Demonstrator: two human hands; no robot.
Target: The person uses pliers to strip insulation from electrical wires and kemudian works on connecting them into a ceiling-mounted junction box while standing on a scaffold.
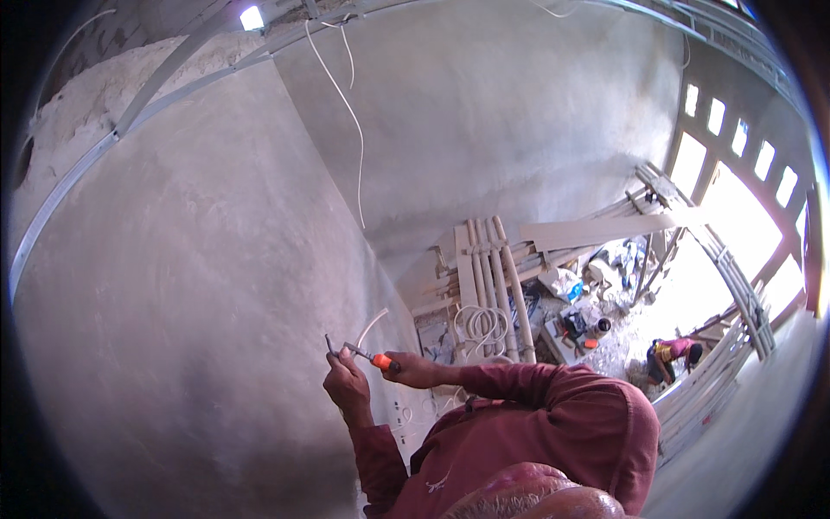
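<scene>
My right hand (418,370) grips a screwdriver (386,362) by its orange and black handle. Its grey shaft points left, toward the fingertips of my left hand (347,386). Those fingers are closed around a small, thin dark piece (328,344) that sticks up past them; its exact kind is too small to make out. A short white cable (373,323) rises beside the fingertips and curves to the right. Whether the left fingers also pinch this cable, I cannot tell. Both hands are close together in front of the grey plastered wall (199,259).
A longer white cable (350,112) hangs from the metal ceiling frame (65,212). Far below lie scaffold poles (501,285), a coiled white cable (481,325) and a board with tools (566,337). Another person (673,356) bends down at the right, near bright window openings.
</scene>
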